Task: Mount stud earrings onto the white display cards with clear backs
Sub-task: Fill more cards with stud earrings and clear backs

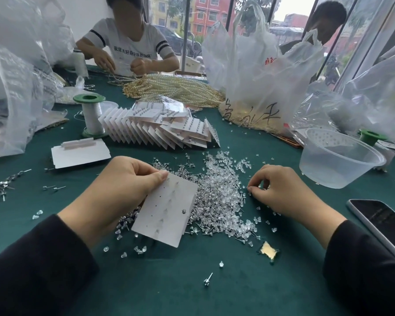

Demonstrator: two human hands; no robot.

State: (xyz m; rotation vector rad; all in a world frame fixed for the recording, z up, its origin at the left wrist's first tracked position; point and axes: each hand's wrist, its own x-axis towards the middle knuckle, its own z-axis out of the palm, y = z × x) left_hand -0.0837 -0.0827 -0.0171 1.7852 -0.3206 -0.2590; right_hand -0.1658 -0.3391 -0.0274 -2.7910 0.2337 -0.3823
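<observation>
My left hand (pixel 114 192) grips a white display card (pixel 167 210) by its upper left corner, thumb on the front, tilted above the green table. One stud earring (pixel 184 211) sits in the card near its right edge; other holes are bare. A heap of loose studs and clear backs (pixel 217 199) lies between my hands. My right hand (pixel 281 192) rests at the heap's right edge with fingertips curled down, pinching at something small that I cannot make out. A row of filled cards (pixel 164 131) lies fanned behind the heap.
A clear plastic bowl (pixel 338 163) stands at right, a phone (pixel 383 222) at the right edge. Blank cards (pixel 80 153) and a thread spool (pixel 91 115) sit at left. Pearl strands (pixel 176 87), plastic bags and two other people are across the table.
</observation>
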